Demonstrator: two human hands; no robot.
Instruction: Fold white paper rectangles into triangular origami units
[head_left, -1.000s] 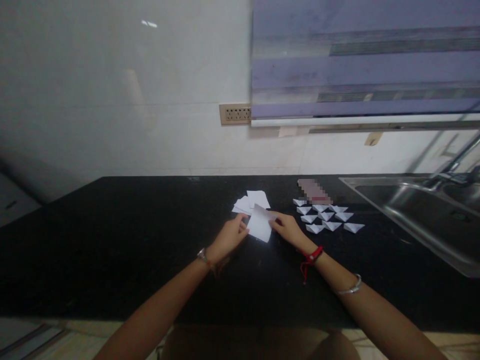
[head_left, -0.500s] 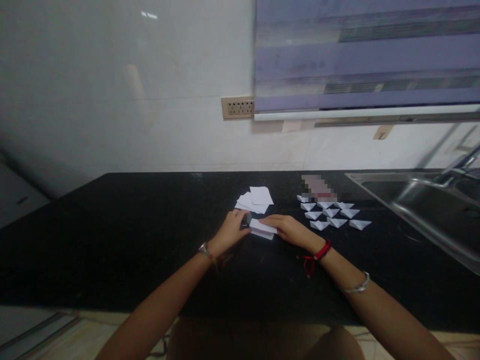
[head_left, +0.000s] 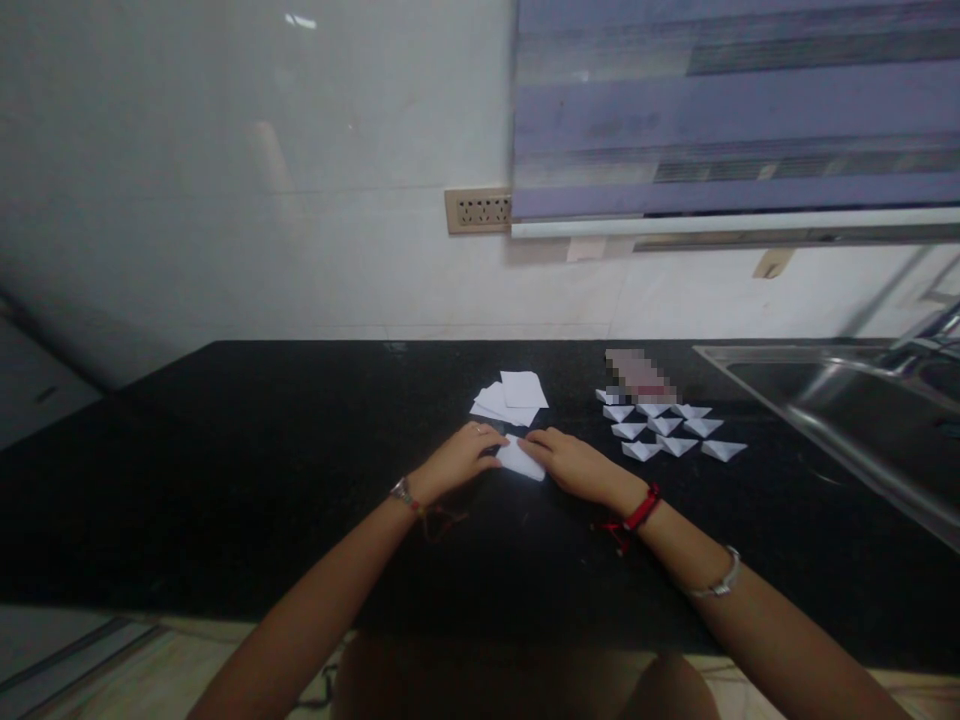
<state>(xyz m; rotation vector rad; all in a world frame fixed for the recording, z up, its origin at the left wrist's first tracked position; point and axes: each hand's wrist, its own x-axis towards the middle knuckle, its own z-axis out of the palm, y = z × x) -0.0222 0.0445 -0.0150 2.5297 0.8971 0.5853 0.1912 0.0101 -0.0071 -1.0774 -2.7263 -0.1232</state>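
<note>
A small folded sheet of white paper [head_left: 520, 458] lies on the black counter between my hands. My left hand [head_left: 459, 462] pinches its left edge, thumb below and fingers above. My right hand [head_left: 579, 464] presses on its upper right side with the fingertips, the thumb out of sight. Just beyond them rests a loose pile of white paper squares [head_left: 510, 398]. To the right of the pile stand several small folded paper boats [head_left: 664, 426] in rough rows.
Behind the boats lies a pinkish, pixelated flat object [head_left: 641, 374]. A steel sink [head_left: 832, 420] with a faucet [head_left: 926, 330] is set into the counter [head_left: 247, 480] at the right. A wall socket strip [head_left: 480, 211] and a purple blind [head_left: 735, 110] are at the back.
The paper, which was half raised with a flap apart, now lies flatter. My right hand has moved in over its top, and my left fingers have closed on its left edge.
</note>
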